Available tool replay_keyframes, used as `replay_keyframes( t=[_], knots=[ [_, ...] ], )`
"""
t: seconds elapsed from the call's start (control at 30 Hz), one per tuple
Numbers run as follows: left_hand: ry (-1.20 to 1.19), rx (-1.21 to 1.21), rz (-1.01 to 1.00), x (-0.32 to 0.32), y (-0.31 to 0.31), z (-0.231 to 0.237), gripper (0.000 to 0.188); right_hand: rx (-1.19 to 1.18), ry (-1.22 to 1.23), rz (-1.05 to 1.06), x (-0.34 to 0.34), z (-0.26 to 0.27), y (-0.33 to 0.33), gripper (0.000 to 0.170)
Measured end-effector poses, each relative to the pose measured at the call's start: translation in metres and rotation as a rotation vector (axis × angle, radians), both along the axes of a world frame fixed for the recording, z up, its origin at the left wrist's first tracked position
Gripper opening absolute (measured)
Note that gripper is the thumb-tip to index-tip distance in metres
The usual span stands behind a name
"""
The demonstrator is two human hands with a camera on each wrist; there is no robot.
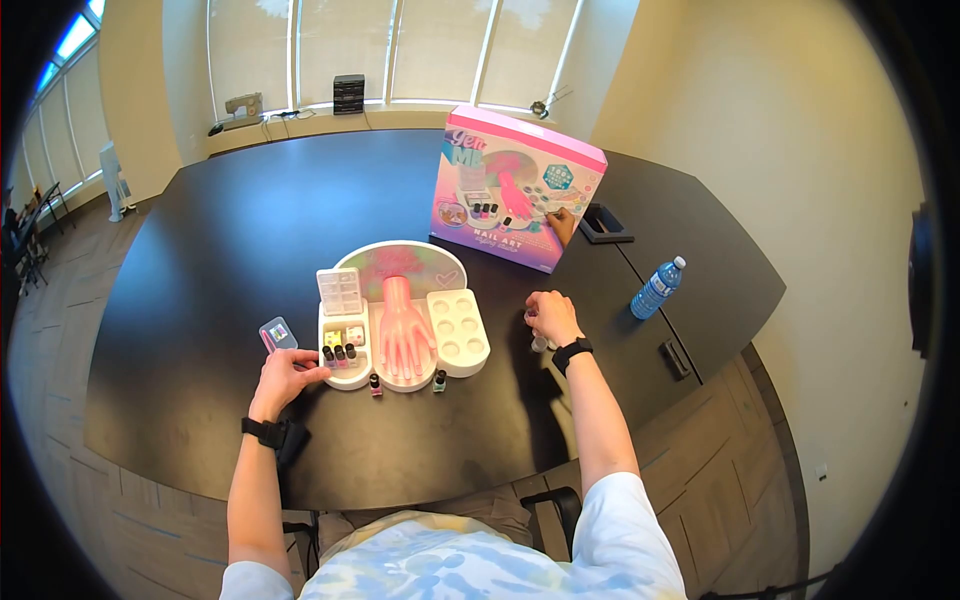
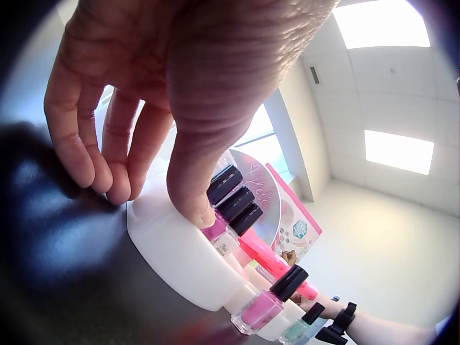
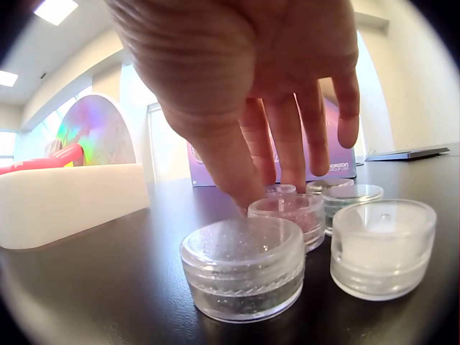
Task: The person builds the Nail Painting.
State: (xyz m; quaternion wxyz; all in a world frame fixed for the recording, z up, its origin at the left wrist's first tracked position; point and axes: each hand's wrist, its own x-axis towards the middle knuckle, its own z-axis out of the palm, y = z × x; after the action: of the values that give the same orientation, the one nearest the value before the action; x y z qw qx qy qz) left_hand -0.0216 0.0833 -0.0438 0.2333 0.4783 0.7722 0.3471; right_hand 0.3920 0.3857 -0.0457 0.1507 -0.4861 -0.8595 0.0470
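Observation:
My left hand (image 1: 287, 378) is at the left end of a white nail-art stand (image 1: 408, 383), its thumb on the rim and its other fingers reaching down outside. Beside the thumb stand nail polish bottles (image 2: 234, 205) with black caps. A pink model hand (image 1: 405, 335) lies in the middle of the stand. To the right, my right hand (image 1: 553, 316) reaches down to the table, thumb and fingers about a small clear jar (image 3: 280, 190), partly hidden behind a pink glitter jar (image 3: 293, 215). A silvery glitter jar (image 3: 243, 269) and a white-filled jar (image 3: 383, 251) stand nearer the wrist.
Two polish bottles, one pink (image 1: 376, 386) and one green (image 1: 439, 382), stand before the stand. The nail-art box (image 1: 515, 190) stands upright behind. A water bottle (image 1: 657, 288) is at the right, a small clear case (image 1: 278, 333) at the left.

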Motion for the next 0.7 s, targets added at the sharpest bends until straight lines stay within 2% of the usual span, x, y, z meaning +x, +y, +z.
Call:
replay_keyframes(
  t=[0.07, 0.2, 0.27, 0.33, 0.4, 0.47, 0.57, 0.7],
  knots=[
    [-0.006, 0.006, -0.004, -0.003, 0.001, -0.004, 0.041, 0.026, 0.02, -0.014, -0.003, 0.002, -0.004, 0.021],
    [-0.003, 0.011, -0.009, -0.001, 0.0, -0.001, 0.041, -0.04, 0.061, -0.03, -0.01, 0.013, -0.006, 0.018],
    [-0.004, 0.001, -0.006, 0.001, 0.0, 0.002, 0.041, 0.088, 0.17, -0.004, -0.018, 0.022, -0.01, 0.017],
    [-0.004, -0.012, 0.002, 0.002, -0.001, 0.004, 0.042, 0.063, 0.223, 0.035, -0.032, 0.034, -0.015, 0.02],
    [-0.005, 0.005, -0.002, 0.001, -0.001, 0.003, 0.042, -0.012, 0.429, 0.151, -0.051, 0.048, -0.028, 0.022],
    [-0.009, 0.01, 0.001, 0.0, -0.001, 0.001, 0.042, -0.108, 0.535, 0.287, -0.07, 0.053, -0.039, 0.025],
    [-0.029, -0.008, 0.013, 0.002, 0.0, 0.004, 0.041, -0.253, 0.551, 0.381, -0.094, 0.053, -0.056, 0.026],
    [-0.003, -0.013, 0.008, 0.002, -0.001, 0.004, 0.04, -0.274, 0.541, 0.4, -0.115, 0.043, -0.06, 0.024]
  ],
)
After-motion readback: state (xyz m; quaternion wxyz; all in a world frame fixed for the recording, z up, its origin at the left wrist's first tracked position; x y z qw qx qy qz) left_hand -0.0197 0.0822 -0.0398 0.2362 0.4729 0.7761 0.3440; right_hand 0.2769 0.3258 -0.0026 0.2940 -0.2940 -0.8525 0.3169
